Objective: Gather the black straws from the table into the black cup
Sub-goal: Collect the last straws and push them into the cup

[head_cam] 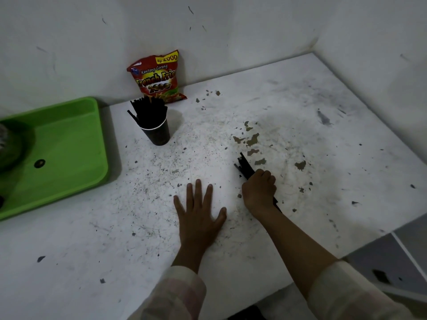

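A black cup [157, 134] stands upright at the back left of the white table [300, 125], with several black straws [149, 110] sticking out of it. My right hand [260, 188] is closed around a bundle of black straws [245, 166] at the table's middle right; their far ends poke out past my fingers, and a short bit shows behind my wrist. Just left of the right hand, my left hand [199, 212] lies flat on the table, palm down, fingers spread, holding nothing.
A red snack bag [158, 77] leans on the wall behind the cup. A green tray [69, 148] sits at the left edge with a dark object in it. Walls close the back and right sides. The table's front right edge drops off near my right forearm.
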